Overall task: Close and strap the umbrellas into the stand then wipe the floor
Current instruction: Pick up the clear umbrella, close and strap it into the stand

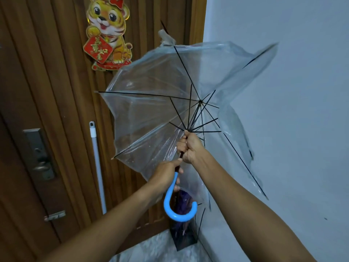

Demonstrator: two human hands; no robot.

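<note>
A clear plastic umbrella [151, 103] with black ribs is half open in front of me, its canopy sagging between door and wall. My left hand [168, 173] grips the shaft just above the blue hooked handle [174, 205]. My right hand [188, 146] is curled round the shaft higher up, at the runner where the ribs meet. Below, a dark stand [186, 241] on the floor holds a folded purple umbrella [184, 203], partly hidden behind the blue handle.
A brown wooden door [47, 91] with a metal lock and handle [40, 157] fills the left side; a tiger decoration [108, 33] hangs on it. A white pole [97, 163] leans against the door. A pale wall [292, 110] stands on the right.
</note>
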